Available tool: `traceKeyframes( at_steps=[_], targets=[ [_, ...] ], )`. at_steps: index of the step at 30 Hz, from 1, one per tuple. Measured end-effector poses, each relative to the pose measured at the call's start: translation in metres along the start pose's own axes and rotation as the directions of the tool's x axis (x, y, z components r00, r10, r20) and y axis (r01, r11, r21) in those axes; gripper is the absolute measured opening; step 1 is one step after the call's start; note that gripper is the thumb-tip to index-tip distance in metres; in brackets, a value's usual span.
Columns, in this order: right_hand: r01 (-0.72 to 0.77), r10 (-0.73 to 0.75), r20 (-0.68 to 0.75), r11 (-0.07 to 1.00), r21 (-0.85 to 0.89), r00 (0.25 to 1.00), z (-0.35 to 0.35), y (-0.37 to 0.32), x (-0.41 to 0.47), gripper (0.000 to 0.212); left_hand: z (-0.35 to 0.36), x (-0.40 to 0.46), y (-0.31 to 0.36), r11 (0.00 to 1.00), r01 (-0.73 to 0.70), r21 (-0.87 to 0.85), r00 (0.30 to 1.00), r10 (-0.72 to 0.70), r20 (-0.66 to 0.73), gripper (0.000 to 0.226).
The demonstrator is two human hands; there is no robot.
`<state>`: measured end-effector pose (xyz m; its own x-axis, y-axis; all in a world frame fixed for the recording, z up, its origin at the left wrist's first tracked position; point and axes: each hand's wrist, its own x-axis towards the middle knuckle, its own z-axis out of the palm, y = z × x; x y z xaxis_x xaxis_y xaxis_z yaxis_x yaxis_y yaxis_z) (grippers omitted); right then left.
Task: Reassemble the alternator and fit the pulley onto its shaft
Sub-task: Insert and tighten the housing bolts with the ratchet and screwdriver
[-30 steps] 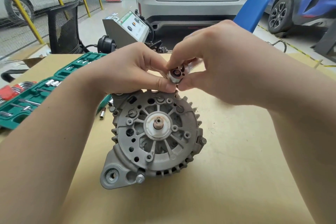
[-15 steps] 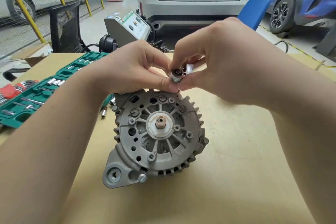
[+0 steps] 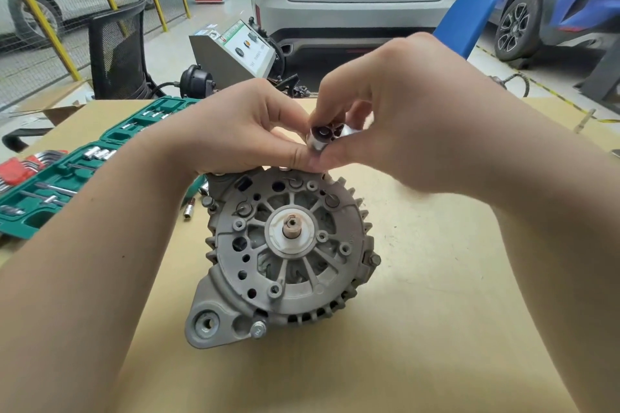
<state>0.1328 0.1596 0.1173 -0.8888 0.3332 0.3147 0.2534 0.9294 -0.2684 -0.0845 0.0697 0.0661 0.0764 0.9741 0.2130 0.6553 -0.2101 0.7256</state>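
Alternator (image 3: pixel 288 255) sat face-up on the bench (image 3: pixel 436 312), bare shaft (image 3: pixel 291 228) poking up. Just above its far edge, left hand (image 3: pixel 241 131) and right hand (image 3: pixel 396 124) both pinching a small shiny metal part (image 3: pixel 322 137). Green socket case (image 3: pixel 67 174) off left, cars behind.

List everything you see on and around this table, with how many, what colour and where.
alternator: one, grey, middle of table, shaft end up
table: one, tan, foreground
socket set case: one, green, left side of table
loose socket: one, silver, between case and alternator
hex keys: one red-holder set, far left
small metal part: one, silver, held above alternator
test machine: one, grey, behind table
mesh chair: one, black, back left
blue chair: one, back right
cars: white, silver, blue, background
left hand: pinches part
right hand: pinches part
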Motion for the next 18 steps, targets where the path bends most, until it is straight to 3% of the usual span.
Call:
traceKeyframes(
  at_steps=[5, 11, 18],
  targets=[
    [-0.047, 0.046, -0.033, 0.999, -0.017, 0.998, 0.009, -0.011, 0.002, 0.036, 0.003, 0.0, 0.0, 0.998, -0.038, -0.055, 0.996, 0.033, -0.087, 0.035],
    [-0.063, 0.064, 0.001, 0.992, -0.106, 0.998, 0.004, -0.024, -0.001, 0.048, 0.002, -0.001, 0.005, 0.997, -0.07, -0.013, 0.997, 0.069, -0.04, 0.016],
    [-0.053, 0.056, 0.014, 0.988, -0.143, 0.998, 0.003, -0.032, -0.005, 0.057, 0.003, -0.001, 0.009, 0.998, -0.07, 0.0, 0.996, 0.07, -0.049, 0.023]
  ],
)
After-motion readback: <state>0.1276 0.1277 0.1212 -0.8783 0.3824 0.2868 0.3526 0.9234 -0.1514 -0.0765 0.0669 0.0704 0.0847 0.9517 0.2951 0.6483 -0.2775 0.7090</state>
